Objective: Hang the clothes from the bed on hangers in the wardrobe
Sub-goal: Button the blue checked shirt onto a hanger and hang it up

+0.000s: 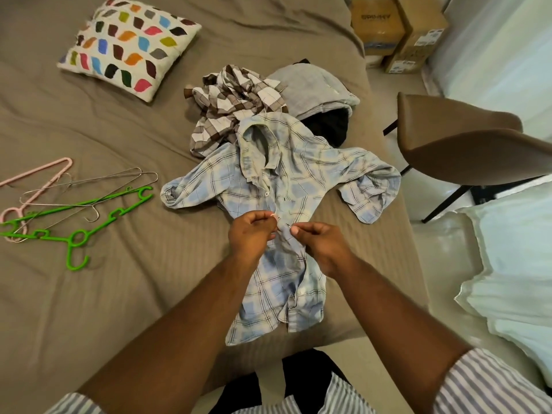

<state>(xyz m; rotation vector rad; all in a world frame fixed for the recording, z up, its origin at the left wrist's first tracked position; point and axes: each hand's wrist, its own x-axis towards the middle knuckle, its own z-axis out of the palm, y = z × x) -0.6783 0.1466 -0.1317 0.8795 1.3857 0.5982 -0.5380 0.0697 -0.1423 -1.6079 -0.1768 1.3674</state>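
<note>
A light blue plaid shirt [298,174] lies spread face up on the bed [119,294], collar away from me. My left hand [251,234] and my right hand [321,242] both pinch the shirt's front placket near its middle, close together. Behind the shirt lies a heap of other clothes: a brown checked shirt [233,100], a grey garment [313,88] and something black [331,127]. Several hangers lie on the bed to the left: green plastic hangers [77,231], wire hangers [89,189] and a pink hanger [38,177]. No wardrobe is in view.
A patterned pillow [128,46] sits at the bed's far left. A brown chair [463,144] stands right of the bed. Cardboard boxes [400,31] stand on the floor at the back right. White bedding [513,264] lies at the right edge.
</note>
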